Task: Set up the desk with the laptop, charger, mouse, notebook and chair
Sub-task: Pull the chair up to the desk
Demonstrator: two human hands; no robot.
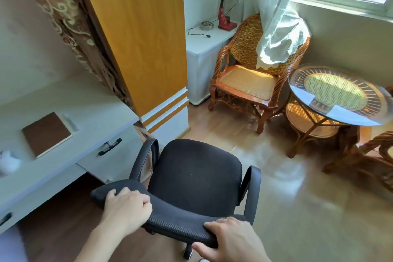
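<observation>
A: Chair (197, 174) first — where is it?
B: On the wooden floor just beside the white surface (70, 100), at its right end, seen from behind and above. It is black, with a mesh backrest and two curved armrests.
A: And the hands?
B: Both are on the top edge of the backrest. The left hand (127, 206) lies palm down over the left end, its fingers (146, 200) curled over the rim toward the seat. The right hand (231, 238) grips the right end, fingers wrapped over the top and thumb underneath. Both forearms reach in from the bottom of the view.
A: Which way does the chair face?
B: Its seat points away from the person, up the frame and a little right, toward the orange cabinet (138, 34) rather than squarely at the surface. The backrest's long edge runs from upper left to lower right between the hands.
A: Anything on the surface?
B: A brown notebook (46, 134) lies flat, angled, near the front edge above a drawer handle (110, 146).
</observation>
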